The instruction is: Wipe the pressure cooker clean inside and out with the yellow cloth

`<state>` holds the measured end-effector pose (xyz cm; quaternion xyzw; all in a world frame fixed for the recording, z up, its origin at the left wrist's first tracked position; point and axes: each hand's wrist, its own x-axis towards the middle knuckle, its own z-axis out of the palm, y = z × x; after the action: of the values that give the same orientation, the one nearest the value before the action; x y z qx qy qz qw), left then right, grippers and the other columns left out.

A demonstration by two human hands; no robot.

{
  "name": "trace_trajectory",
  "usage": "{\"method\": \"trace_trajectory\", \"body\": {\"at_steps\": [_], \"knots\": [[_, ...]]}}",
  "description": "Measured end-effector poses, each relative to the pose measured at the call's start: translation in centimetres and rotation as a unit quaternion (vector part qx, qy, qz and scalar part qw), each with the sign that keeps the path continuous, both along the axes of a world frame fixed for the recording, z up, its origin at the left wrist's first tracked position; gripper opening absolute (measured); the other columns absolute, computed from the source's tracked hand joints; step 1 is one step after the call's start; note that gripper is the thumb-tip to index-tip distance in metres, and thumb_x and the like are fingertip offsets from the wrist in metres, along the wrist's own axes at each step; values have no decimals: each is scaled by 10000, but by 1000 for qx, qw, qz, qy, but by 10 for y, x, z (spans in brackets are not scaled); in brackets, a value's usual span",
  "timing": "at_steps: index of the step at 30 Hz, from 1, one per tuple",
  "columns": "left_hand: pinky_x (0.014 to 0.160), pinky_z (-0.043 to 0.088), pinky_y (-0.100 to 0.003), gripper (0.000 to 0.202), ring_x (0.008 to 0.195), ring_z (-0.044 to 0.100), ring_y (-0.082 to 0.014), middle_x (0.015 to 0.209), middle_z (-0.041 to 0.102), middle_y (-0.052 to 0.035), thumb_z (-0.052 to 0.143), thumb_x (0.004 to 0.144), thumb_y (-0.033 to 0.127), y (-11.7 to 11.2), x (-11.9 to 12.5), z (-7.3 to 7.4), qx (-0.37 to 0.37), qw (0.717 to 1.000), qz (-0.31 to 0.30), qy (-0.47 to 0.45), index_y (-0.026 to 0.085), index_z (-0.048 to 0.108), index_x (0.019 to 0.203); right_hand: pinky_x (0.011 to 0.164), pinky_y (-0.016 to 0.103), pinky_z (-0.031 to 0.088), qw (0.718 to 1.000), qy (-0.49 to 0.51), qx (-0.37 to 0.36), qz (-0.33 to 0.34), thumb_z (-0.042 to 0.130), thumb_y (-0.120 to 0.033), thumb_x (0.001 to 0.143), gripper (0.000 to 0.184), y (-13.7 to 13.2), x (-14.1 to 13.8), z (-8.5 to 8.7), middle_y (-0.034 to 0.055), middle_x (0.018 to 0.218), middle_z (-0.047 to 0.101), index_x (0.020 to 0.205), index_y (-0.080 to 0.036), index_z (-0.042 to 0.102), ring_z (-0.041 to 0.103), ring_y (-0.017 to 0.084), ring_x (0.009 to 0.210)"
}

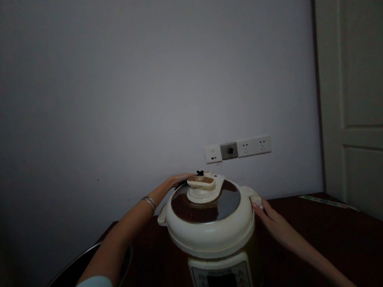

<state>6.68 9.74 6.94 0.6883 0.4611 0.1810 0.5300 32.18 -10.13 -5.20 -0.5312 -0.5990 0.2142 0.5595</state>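
A cream electric pressure cooker (214,236) with a brown lid top stands on a dark wooden table (339,237) right in front of me. My left hand (178,180) reaches over the back left of the lid, fingers lying flat beside the cream lid handle (201,184). My right hand (266,213) touches the cooker's right side handle (254,197), fingers stretched toward it. A bracelet sits on my left wrist. The cooker's control panel (221,280) faces me.
A metal bowl rim (71,268) shows at the lower left of the table. A row of wall sockets (237,149) is on the grey wall behind the cooker. A white door (366,99) stands at the right.
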Motion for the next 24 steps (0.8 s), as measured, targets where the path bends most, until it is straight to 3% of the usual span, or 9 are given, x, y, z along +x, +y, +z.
{"method": "trace_trajectory", "body": {"at_steps": [4, 9, 14, 19, 24], "knots": [[814, 457, -345, 197, 861, 622, -231, 706, 696, -48, 567, 756, 311, -9, 8, 9, 67, 998, 1, 16, 166, 697, 786, 1080, 459, 273, 1000, 8, 4, -5, 386, -626, 816, 657, -2, -2, 4, 124, 1330, 515, 1309, -192, 429, 412, 266, 1279], [892, 424, -317, 229, 1035, 571, -202, 905, 711, -64, 541, 778, 289, -28, -14, 11, 142, 989, -6, -25, 165, 691, 898, 1075, 457, 284, 1000, 20, 3, -6, 399, -620, 807, 680, -3, -4, 6, 144, 1309, 530, 1307, -160, 427, 435, 273, 1262], [878, 439, -349, 295, 935, 601, -216, 919, 711, -96, 576, 761, 378, -28, -23, 5, 100, 994, -9, -30, 134, 689, 883, 1082, 441, 276, 1000, 16, 8, -6, 389, -602, 827, 652, -2, -3, 3, 137, 1345, 495, 1314, -170, 420, 430, 259, 1267], [857, 447, -348, 399, 848, 615, -208, 883, 712, -86, 663, 669, 470, -27, -44, -9, -51, 995, -16, -85, 139, 672, 892, 1053, 458, 323, 1000, 12, 21, -10, 397, -611, 820, 621, 1, -1, -1, 139, 1307, 533, 1266, -185, 469, 483, 275, 1222], [788, 441, -295, 344, 765, 604, -168, 860, 709, -58, 617, 713, 462, -54, -72, -18, -45, 995, 35, -76, 155, 664, 860, 1051, 459, 330, 1000, -3, 12, -24, 373, -651, 807, 654, 3, 1, -3, 116, 1291, 552, 1284, -212, 462, 461, 281, 1239]]}}
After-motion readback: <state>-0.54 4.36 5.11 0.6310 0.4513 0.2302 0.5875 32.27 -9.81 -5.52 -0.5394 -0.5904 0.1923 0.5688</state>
